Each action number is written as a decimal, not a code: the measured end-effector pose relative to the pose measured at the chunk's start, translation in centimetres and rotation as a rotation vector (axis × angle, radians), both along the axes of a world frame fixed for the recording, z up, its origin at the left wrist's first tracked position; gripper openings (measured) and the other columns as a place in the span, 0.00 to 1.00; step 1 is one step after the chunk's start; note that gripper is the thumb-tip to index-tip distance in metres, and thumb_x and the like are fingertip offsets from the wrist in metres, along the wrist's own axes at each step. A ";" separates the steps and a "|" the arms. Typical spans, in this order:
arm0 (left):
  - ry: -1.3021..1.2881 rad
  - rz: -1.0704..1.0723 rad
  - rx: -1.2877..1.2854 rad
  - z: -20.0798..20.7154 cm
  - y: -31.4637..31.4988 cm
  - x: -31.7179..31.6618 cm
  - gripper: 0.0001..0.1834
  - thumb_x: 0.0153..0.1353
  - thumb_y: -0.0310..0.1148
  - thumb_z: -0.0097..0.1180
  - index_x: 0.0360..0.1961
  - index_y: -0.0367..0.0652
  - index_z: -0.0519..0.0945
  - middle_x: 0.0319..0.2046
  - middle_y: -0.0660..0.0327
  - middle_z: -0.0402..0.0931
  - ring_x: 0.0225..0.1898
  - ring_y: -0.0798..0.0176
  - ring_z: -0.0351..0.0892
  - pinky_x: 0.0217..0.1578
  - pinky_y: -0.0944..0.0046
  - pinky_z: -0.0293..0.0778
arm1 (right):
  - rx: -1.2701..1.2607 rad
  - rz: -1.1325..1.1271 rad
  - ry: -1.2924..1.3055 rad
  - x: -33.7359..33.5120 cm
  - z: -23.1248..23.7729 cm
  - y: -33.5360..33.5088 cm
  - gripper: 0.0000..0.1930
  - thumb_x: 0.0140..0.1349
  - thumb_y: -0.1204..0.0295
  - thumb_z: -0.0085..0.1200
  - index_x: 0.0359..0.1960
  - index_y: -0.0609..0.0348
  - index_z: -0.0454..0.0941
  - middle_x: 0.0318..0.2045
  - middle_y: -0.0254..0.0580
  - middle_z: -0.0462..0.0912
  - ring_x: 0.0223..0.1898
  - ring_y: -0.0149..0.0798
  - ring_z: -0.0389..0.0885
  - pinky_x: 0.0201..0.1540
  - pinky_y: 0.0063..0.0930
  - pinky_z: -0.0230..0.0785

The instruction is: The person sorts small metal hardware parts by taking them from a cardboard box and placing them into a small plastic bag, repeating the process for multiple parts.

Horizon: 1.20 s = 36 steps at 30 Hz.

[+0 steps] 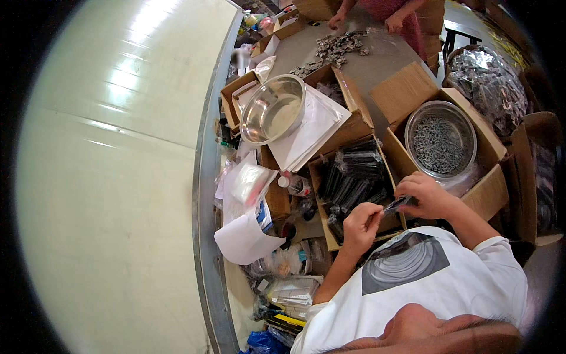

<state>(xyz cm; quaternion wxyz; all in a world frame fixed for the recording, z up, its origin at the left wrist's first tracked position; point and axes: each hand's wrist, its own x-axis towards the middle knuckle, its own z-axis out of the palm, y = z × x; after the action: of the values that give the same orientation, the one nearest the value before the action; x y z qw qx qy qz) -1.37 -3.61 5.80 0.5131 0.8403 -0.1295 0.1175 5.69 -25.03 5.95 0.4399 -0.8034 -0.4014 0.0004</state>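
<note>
My left hand (361, 225) and my right hand (425, 196) are closed, both pinching a small dark strip-like piece (396, 205) with a shiny plastic look. Its exact kind is too small to make out. The hands are held over the near edge of a cardboard box (326, 227) filled with black, plastic-wrapped narrow packs (354, 180). Just beyond my right hand, a round metal bowl of small grey screws (439, 144) sits in an open carton (407, 94).
A shiny steel basin (274, 109) rests on white paper sheets (315, 127) to the left. A bottle (295, 184) stands beside the black packs. Another person's hands (394, 23) are near a heap of metal parts (342, 47). A large bag (486, 88) stands far right.
</note>
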 end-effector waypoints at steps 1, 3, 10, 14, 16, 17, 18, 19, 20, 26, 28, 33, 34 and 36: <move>-0.020 -0.016 -0.026 -0.3 -0.2 0.0 0.06 0.55 0.19 0.58 0.35 0.36 0.77 0.31 0.56 0.76 0.28 0.63 0.77 0.28 0.68 0.72 | 0.018 0.041 -0.093 -0.2 0.2 0.5 0.12 0.49 0.70 0.63 0.35 0.54 0.76 0.33 0.37 0.79 0.39 0.43 0.77 0.43 0.36 0.66; -0.040 -0.041 -0.052 -0.4 -0.5 0.0 0.06 0.56 0.20 0.57 0.35 0.37 0.76 0.31 0.56 0.76 0.26 0.61 0.76 0.27 0.67 0.73 | 0.036 0.132 -0.162 -0.3 0.4 1.3 0.11 0.48 0.70 0.62 0.32 0.53 0.74 0.34 0.35 0.77 0.40 0.41 0.76 0.46 0.37 0.63; 0.018 -0.049 -0.259 -0.8 -1.0 -0.1 0.12 0.58 0.19 0.57 0.32 0.40 0.64 0.32 0.57 0.76 0.29 0.72 0.73 0.27 0.71 0.70 | -0.016 0.093 -0.231 -0.8 0.8 0.7 0.09 0.50 0.71 0.59 0.31 0.53 0.72 0.32 0.35 0.75 0.38 0.40 0.75 0.46 0.36 0.62; -0.014 -0.002 -0.506 -0.3 -0.7 0.6 0.18 0.57 0.20 0.59 0.32 0.44 0.59 0.32 0.55 0.76 0.30 0.72 0.72 0.32 0.73 0.68 | -0.030 -0.011 -0.190 -0.7 0.7 -2.4 0.09 0.50 0.72 0.58 0.30 0.53 0.70 0.34 0.36 0.75 0.39 0.40 0.75 0.47 0.37 0.61; 0.008 -0.017 -0.536 0.1 -1.3 1.1 0.17 0.57 0.21 0.59 0.34 0.44 0.60 0.33 0.55 0.76 0.30 0.71 0.72 0.33 0.73 0.69 | 0.006 -0.071 -0.213 -1.0 0.9 -3.8 0.09 0.49 0.73 0.58 0.31 0.53 0.70 0.33 0.36 0.75 0.40 0.40 0.74 0.47 0.37 0.61; 0.024 -0.009 -0.560 0.4 -1.7 1.3 0.16 0.57 0.22 0.60 0.35 0.44 0.62 0.33 0.56 0.76 0.31 0.71 0.73 0.33 0.73 0.70 | 0.029 -0.097 -0.191 -1.3 1.3 -4.3 0.09 0.49 0.75 0.58 0.30 0.54 0.70 0.33 0.37 0.75 0.40 0.41 0.74 0.48 0.37 0.61; 0.030 -0.022 -0.567 0.7 -2.0 1.5 0.16 0.57 0.22 0.60 0.35 0.44 0.62 0.33 0.56 0.76 0.31 0.71 0.73 0.33 0.73 0.70 | 0.020 -0.111 -0.190 -1.5 1.6 -5.2 0.09 0.49 0.75 0.58 0.30 0.54 0.70 0.33 0.37 0.75 0.40 0.41 0.74 0.48 0.37 0.61; 0.064 -0.008 -0.526 1.0 -2.3 1.6 0.16 0.57 0.22 0.60 0.37 0.44 0.63 0.34 0.57 0.76 0.31 0.71 0.74 0.33 0.73 0.70 | 0.011 -0.237 -0.228 -1.7 1.9 -6.3 0.08 0.51 0.76 0.57 0.31 0.55 0.71 0.34 0.38 0.75 0.39 0.41 0.74 0.46 0.36 0.62; 0.096 0.016 -0.479 1.1 -2.3 1.7 0.15 0.58 0.23 0.60 0.39 0.43 0.65 0.34 0.57 0.76 0.32 0.71 0.74 0.34 0.73 0.71 | 0.008 -0.354 -0.264 -1.7 2.1 -7.4 0.07 0.52 0.77 0.56 0.31 0.56 0.71 0.36 0.38 0.75 0.38 0.41 0.73 0.44 0.35 0.63; 0.178 -0.098 -0.473 -0.8 -2.4 2.3 0.14 0.58 0.24 0.59 0.43 0.41 0.68 0.35 0.61 0.75 0.34 0.72 0.73 0.36 0.73 0.69 | 0.044 -1.065 -0.391 -7.0 7.2 -18.8 0.05 0.56 0.83 0.49 0.33 0.62 0.70 0.38 0.44 0.74 0.39 0.43 0.73 0.44 0.31 0.65; 0.198 -0.094 -0.449 -1.3 -2.4 2.3 0.15 0.58 0.24 0.59 0.43 0.42 0.68 0.35 0.60 0.76 0.34 0.72 0.74 0.35 0.74 0.69 | -0.059 -1.331 -0.569 -7.2 7.5 -19.8 0.03 0.60 0.81 0.49 0.35 0.61 0.71 0.37 0.44 0.76 0.36 0.40 0.75 0.41 0.29 0.67; 0.262 -0.115 -0.457 -1.8 -2.5 2.0 0.14 0.60 0.25 0.58 0.45 0.39 0.69 0.35 0.61 0.75 0.36 0.71 0.74 0.38 0.71 0.70 | 0.011 -1.209 -0.049 -1.5 0.5 -18.1 0.05 0.61 0.77 0.50 0.36 0.67 0.73 0.32 0.46 0.75 0.34 0.40 0.76 0.39 0.29 0.67; 0.259 -0.120 -0.454 -1.7 -2.6 1.9 0.14 0.60 0.25 0.58 0.45 0.39 0.69 0.35 0.61 0.75 0.36 0.71 0.74 0.38 0.71 0.70 | -0.110 -1.151 0.041 -0.2 -2.1 -18.3 0.07 0.59 0.75 0.51 0.36 0.67 0.74 0.34 0.49 0.77 0.37 0.47 0.77 0.41 0.33 0.67; 0.266 -0.110 -0.444 -1.5 -2.6 1.8 0.15 0.60 0.25 0.57 0.46 0.40 0.69 0.35 0.61 0.75 0.37 0.70 0.74 0.39 0.70 0.71 | -0.712 -1.129 0.359 1.5 -4.6 -16.5 0.10 0.58 0.69 0.52 0.38 0.60 0.80 0.52 0.48 0.73 0.57 0.48 0.68 0.55 0.52 0.59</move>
<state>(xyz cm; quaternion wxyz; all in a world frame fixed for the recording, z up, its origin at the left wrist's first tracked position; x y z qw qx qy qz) 0.40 -6.19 4.32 0.7031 0.7069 -0.0776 0.0033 7.17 -41.56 1.31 0.1419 -0.9723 0.1820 0.0363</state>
